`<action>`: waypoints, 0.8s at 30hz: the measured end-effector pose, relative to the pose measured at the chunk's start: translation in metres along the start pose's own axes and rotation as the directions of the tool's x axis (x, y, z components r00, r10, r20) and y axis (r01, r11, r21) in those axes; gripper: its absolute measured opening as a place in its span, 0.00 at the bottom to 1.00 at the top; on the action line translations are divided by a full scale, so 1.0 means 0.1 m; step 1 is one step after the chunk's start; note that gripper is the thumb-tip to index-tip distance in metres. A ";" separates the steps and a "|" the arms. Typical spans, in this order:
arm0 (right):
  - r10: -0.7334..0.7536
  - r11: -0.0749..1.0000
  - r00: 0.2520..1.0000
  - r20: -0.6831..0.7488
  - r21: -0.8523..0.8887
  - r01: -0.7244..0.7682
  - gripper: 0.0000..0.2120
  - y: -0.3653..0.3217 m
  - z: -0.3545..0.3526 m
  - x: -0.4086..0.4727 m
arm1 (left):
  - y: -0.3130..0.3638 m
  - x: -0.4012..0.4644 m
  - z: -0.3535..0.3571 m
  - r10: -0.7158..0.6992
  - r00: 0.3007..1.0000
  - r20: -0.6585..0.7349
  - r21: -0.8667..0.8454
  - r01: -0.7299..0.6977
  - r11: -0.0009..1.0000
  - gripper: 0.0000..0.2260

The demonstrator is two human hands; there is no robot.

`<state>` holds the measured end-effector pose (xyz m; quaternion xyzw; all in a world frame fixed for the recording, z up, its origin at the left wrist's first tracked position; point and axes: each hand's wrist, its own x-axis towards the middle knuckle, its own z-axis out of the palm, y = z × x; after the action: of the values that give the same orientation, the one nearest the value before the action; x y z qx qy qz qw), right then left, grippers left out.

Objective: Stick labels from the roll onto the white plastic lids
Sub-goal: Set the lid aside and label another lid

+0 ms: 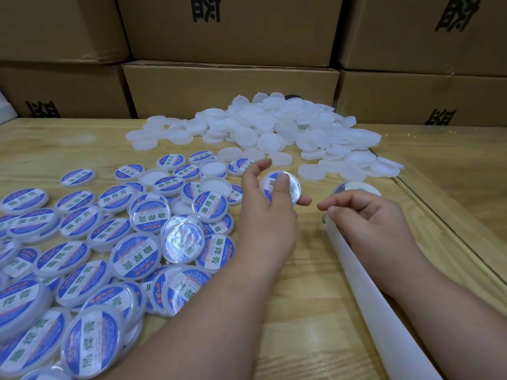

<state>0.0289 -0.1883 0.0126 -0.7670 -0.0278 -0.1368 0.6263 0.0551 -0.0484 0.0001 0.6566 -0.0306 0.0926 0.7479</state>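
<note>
My left hand [267,215] holds a round lid with a blue and white label [290,185] just above the table, a finger across its face and the thumb at its lower edge. My right hand [370,218] hovers to the right with its fingers loosely curled and nothing visible in them. Behind it sits the label roll [356,187], mostly hidden. Its white backing strip [370,303] runs from under my right hand toward the lower right. A heap of plain white lids [274,130] lies at the back of the table.
Several labelled lids [109,242] are spread and stacked over the left half of the wooden table [301,283]. Brown cardboard boxes [230,86] form a wall behind it. A glass or plastic sheet edge [444,226] runs along the right side.
</note>
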 end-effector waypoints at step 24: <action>-0.003 1.000 1.000 0.025 -0.031 0.004 0.16 -0.01 0.00 0.00 | 0.09 0.10 -0.05 -0.088 0.896 -0.435 -0.329 -0.067 0.942 0.31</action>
<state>0.0282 -0.1885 0.0137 -0.7782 -0.0348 -0.1287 0.6137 0.0635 -0.0415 0.0096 0.4812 0.1289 0.2292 0.8363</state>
